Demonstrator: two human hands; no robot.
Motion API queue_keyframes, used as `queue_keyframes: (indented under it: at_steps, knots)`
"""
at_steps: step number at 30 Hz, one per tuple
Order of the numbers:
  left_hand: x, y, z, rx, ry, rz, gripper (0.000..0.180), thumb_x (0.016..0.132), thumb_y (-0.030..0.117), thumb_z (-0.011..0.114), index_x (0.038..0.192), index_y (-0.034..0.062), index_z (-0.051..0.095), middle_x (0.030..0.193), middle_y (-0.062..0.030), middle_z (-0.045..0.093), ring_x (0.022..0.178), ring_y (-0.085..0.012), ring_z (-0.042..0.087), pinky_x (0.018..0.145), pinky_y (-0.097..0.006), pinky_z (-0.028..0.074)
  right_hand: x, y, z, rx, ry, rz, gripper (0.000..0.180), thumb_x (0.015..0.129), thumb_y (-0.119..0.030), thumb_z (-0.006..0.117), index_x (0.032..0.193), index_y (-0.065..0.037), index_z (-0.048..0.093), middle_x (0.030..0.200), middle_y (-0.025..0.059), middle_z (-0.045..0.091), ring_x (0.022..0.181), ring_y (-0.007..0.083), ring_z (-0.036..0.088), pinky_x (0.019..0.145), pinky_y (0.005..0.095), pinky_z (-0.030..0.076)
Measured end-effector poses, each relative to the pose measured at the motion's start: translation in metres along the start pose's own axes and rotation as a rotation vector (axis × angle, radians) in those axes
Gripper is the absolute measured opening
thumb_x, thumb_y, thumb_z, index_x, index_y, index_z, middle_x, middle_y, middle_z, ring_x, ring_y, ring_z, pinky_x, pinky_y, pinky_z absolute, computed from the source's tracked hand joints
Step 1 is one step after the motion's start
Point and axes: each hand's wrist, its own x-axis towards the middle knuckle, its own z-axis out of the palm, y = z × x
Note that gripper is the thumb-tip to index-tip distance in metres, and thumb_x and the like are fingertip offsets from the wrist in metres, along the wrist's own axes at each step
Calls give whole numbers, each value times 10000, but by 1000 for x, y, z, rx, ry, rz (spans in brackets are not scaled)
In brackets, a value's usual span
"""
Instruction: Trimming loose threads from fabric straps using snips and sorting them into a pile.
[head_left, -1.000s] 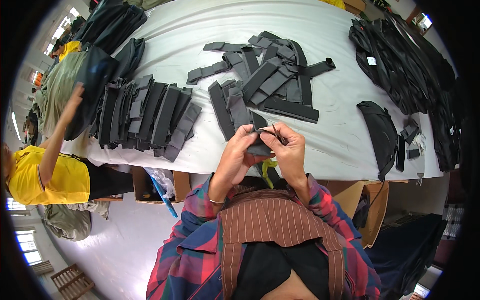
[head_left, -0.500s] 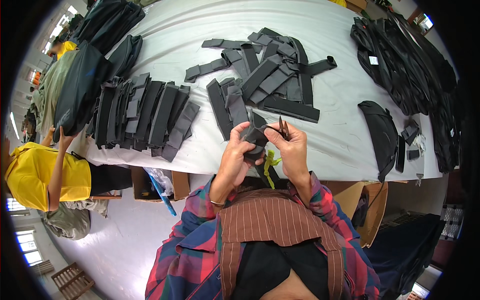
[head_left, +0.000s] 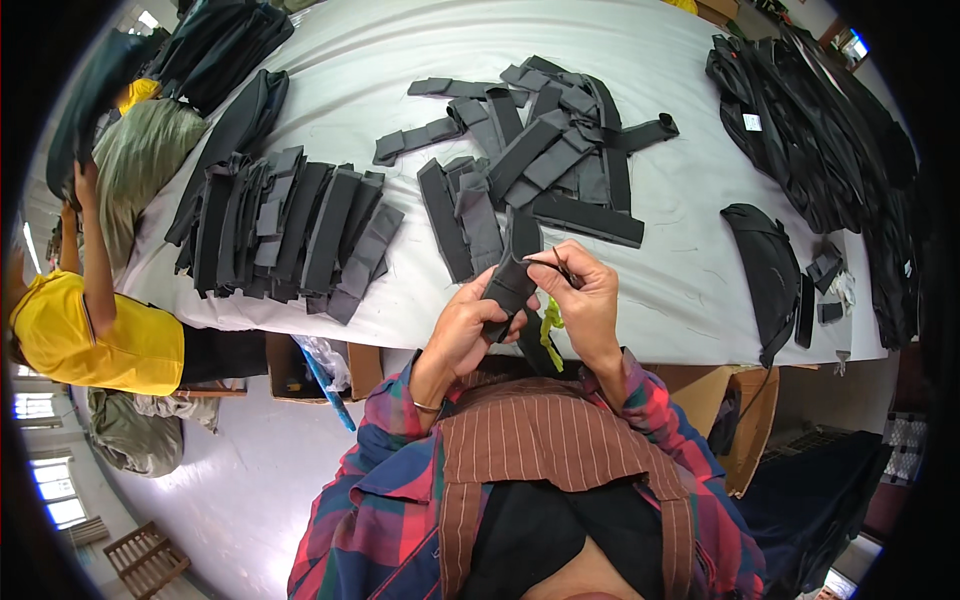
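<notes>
So the left hand (head_left: 463, 328) has its grip closed around a folded dark-grey fabric strip (head_left: 513, 278), over the white-covered worktop's (head_left: 665, 305) near edge, long axis pointing roughly away from the body. The right hand (head_left: 583, 300) is just right of it, fingertips at its edge, grip pinched on what looks like slim dark metal snips (head_left: 567, 268).

Past the counter's (head_left: 670, 300) near-left corner lie glossy floor (head_left: 240, 490), a wooden rack (head_left: 146, 561), bright windows (head_left: 60, 492), pale wall (head_left: 97, 488).
</notes>
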Motion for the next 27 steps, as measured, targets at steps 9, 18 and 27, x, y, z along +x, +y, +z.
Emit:
queue_keyframes:
  at_steps: [9,18,27]
  knots:
    - [-1,0,-12,403,-20,35,356,857,192,642,1154,41,515,924,-61,561,765,-129,539,636,-254,446,5,5,-7,-72,-4,-64,44,823,-24,664,852,7,676,737,-12,520,580,46,445,532,188,344]
    - [-11,18,3,835,20,444,213,822,163,670,869,-14,562,1057,-84,492,985,-177,474,879,-279,370,12,-10,-17,9,65,0,74,842,-55,671,801,-7,633,689,-78,517,600,-6,380,518,174,291]
    - [-4,33,-5,1051,-155,630,224,839,231,608,939,32,581,1428,-154,360,1397,-326,194,1093,-441,167,13,-30,-19,219,77,43,54,847,-44,663,828,-2,635,725,-62,559,648,6,445,567,172,351]
